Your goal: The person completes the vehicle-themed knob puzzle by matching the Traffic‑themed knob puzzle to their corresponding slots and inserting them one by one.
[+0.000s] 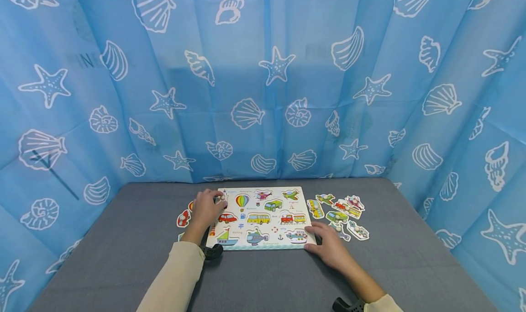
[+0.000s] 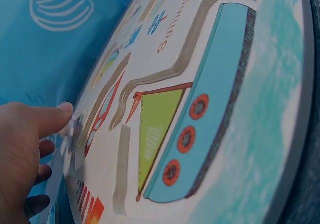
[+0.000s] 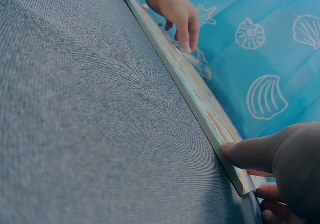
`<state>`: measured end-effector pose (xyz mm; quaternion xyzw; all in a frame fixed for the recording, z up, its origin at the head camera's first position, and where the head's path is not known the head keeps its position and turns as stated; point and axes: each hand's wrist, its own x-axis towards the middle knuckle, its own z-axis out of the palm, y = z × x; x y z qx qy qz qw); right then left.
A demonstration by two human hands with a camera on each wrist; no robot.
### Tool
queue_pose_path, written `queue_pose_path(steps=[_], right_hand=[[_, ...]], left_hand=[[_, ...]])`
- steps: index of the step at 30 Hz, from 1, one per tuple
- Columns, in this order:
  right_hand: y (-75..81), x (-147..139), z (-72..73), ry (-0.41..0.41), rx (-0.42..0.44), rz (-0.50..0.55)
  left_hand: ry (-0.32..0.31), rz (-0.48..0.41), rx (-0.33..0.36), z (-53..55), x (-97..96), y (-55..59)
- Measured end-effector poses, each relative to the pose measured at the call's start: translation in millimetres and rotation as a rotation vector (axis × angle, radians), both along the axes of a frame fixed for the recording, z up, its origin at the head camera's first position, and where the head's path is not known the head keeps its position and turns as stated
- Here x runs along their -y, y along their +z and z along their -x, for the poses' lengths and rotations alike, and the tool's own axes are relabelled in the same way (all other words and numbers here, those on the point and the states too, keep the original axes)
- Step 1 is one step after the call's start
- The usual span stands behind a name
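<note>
A white wooden peg puzzle board [image 1: 240, 220] with vehicle pictures lies on the grey table. At its upper left corner, my left hand [image 1: 207, 209] pinches a small puzzle piece [image 1: 222, 198] by its knob; in the left wrist view this piece [image 2: 76, 143] is blurred, its picture unclear. My right hand [image 1: 328, 243] grips the board's lower right corner. The right wrist view has the thumb [image 3: 247, 151] on the front edge and the other fingers round the short side. A sailboat picture [image 2: 210, 103] fills much of the left wrist view.
Several knobbed vehicle pieces [image 1: 338, 217] lie in a loose group right of the board. More pieces, one with a red car [image 1: 183, 218], lie to the left, partly behind the left hand. A blue shell-print curtain [image 1: 263, 97] hangs behind the table [image 1: 263, 280].
</note>
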<state>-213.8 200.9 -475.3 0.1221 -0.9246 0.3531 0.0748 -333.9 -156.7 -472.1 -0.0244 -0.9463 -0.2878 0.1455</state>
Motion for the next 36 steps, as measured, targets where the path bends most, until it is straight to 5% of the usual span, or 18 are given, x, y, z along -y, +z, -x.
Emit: queue_pose_path(steps=[19,36], right_hand=[[2.4,1.1,-1.4,-0.001,-0.001,0.000],[3.1,1.5,-1.9,-0.007,0.012,0.002]], left_hand=[[0.007,-0.007,-0.001,-6.3,8.5,2.3],[-0.043,0.040,-0.053,-12.5,45.0,0.8]])
